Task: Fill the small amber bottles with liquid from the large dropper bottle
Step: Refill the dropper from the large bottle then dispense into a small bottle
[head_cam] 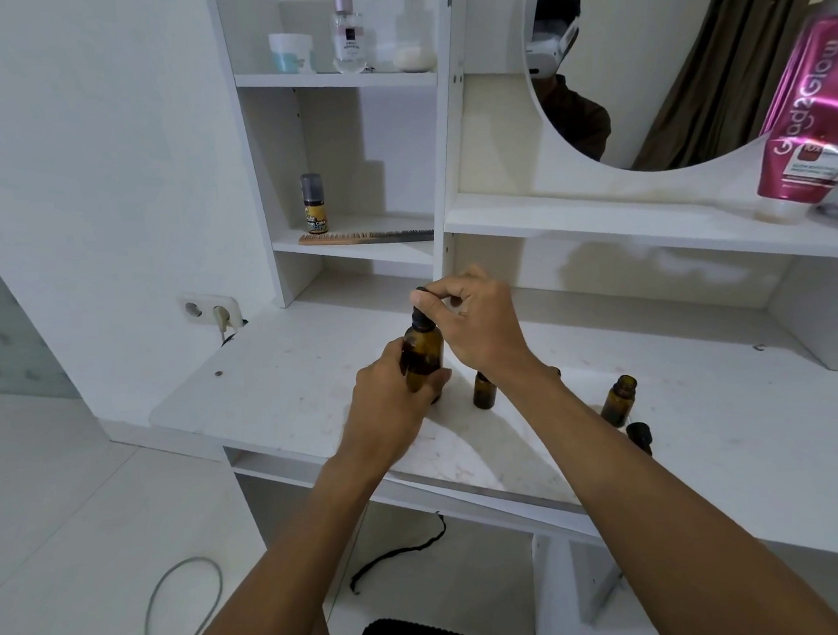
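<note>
Left hand [393, 403] grips dropper bottle [424, 351]; scuffed white desk [287, 376]; round mirror [663, 77] behind.

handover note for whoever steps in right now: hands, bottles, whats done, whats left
Left hand: grips the body of the large dropper bottle, held upright at the desk; its base is hidden by the hand.
Right hand: pinches the black dropper top, which sits on the bottle neck.
Small amber bottle: upright just right of the large one.
Second small amber bottle: further right, uncapped, with a black cap in front of it.
Done: no fill can be confirmed; liquid levels are unreadable.
Left: lift the dropper out, fill each small bottle, cap them.
</note>
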